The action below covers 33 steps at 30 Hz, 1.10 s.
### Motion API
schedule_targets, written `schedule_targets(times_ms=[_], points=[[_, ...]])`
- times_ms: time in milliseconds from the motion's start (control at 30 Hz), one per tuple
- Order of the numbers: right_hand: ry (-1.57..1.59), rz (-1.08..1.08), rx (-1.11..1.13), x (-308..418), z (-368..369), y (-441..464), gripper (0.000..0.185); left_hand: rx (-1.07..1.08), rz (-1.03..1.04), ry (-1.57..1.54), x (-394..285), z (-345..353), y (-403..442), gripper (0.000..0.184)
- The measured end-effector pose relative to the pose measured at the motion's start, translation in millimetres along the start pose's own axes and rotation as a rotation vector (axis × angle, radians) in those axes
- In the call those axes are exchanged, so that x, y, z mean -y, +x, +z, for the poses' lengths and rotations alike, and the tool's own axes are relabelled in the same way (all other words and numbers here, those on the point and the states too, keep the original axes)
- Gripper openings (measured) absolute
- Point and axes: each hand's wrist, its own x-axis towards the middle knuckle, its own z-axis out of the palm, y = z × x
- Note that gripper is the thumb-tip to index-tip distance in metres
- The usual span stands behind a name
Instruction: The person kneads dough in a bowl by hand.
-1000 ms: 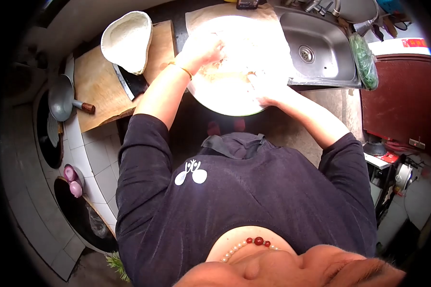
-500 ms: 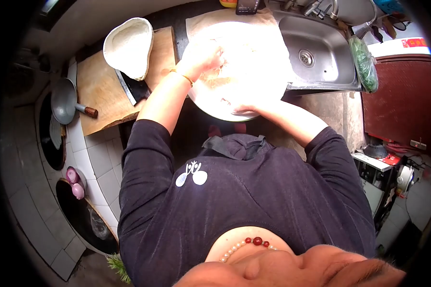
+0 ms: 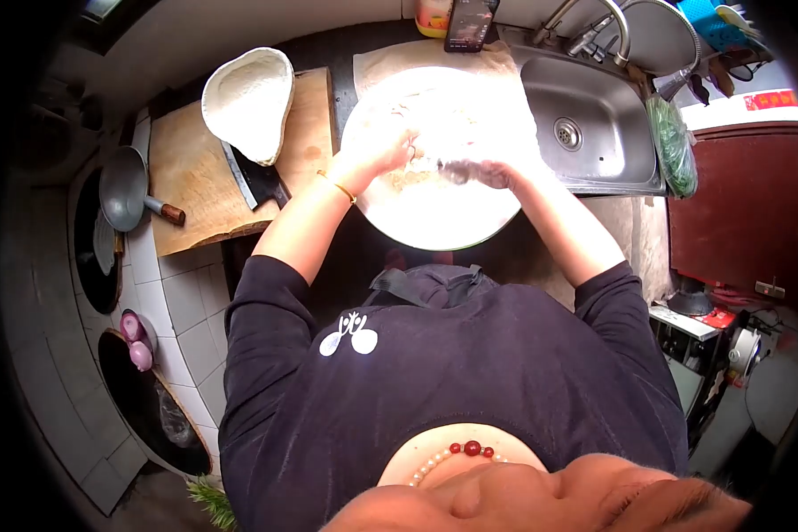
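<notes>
A large round white basin (image 3: pixel 457 232) is under strong glare, and its contents are mostly washed out. Some pale, crumbly material (image 3: pixel 405 180) shows toward its left side. My left hand (image 3: pixel 388 152) reaches in from the left, with a yellow bangle on the wrist; glare hides its fingers. Opposite it, my right hand (image 3: pixel 481 172) is over the basin too, its fingers greyish, coated-looking and blurred. The two hands are close together near the basin's middle. Whether either holds anything cannot be made out.
Left of the basin, a wooden board (image 3: pixel 182 160) bears a cleaver (image 3: pixel 241 177) and a pale, irregular bowl (image 3: pixel 250 97). A steel sink (image 3: pixel 585 97) adjoins on the right. A phone (image 3: pixel 470 25) stands behind. Far left are a wok-like pan (image 3: pixel 124 188) and onions (image 3: pixel 136 341).
My right hand has moved from the basin's near rim inward, beside my left hand. My left hand is lower in view, and the camera view has shifted slightly.
</notes>
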Motion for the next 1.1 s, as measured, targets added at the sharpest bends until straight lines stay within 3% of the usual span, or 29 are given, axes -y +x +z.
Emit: schedule_targets(times_ms=[67, 133, 167, 267, 367, 467, 567, 667, 767, 867, 967, 1100], points=[[-0.387, 0.047, -0.225, 20.6, -16.3, 16.0, 0.039, 0.145, -0.051, -0.063, -8.6, -13.1, -2.8, 0.023], [-0.682, -0.235, -0.295, 39.0, -21.8, 11.4, 0.033, -0.055, 0.016, -0.070, -5.0, -1.6, -10.2, 0.028], [-0.719, -0.376, -0.356, 40.6, -19.0, 11.1, 0.031, -0.153, 0.050, -0.074, -2.8, 3.2, -12.3, 0.031], [-0.617, -0.774, -0.608, 34.6, 8.4, 13.4, 0.031, -0.100, 0.019, -0.125, -0.5, 7.1, -7.5, 0.037], [-0.755, -0.522, -0.442, -12.5, 22.1, 86.5, 0.031, -0.110, -0.004, -0.144, -4.8, 3.6, -11.4, 0.034], [-0.910, -0.298, -0.250, 14.3, 10.2, 82.5, 0.029, -0.021, -0.070, -0.122, -9.4, -5.1, -16.2, 0.048], [-0.357, -0.506, -0.127, 15.8, -15.6, 51.4, 0.032, 0.008, -0.058, -0.099, -6.5, -2.9, -17.5, 0.048], [-0.949, -0.288, -0.286, 17.9, -0.3, 58.8, 0.036, 0.034, -0.071, -0.096, -7.3, -5.6, -18.7, 0.048], [-1.053, -0.290, -0.269, 24.5, 8.1, 54.5, 0.040, -0.026, -0.050, -0.113, -8.1, -5.5, -18.1, 0.048], [-0.819, -0.432, -0.352, -25.1, 18.4, 101.1, 0.036, -0.017, -0.069, -0.186, -2.0, 4.5, -19.1, 0.048], [-0.865, -0.445, -0.411, -19.3, 29.4, 111.3, 0.037, -0.068, -0.072, -0.129, -6.2, 3.9, -21.9, 0.047], [-0.933, -0.238, -0.391, 26.7, 24.0, 60.5, 0.036, -0.028, -0.105, -0.109, -8.1, 7.4, -26.9, 0.060]])
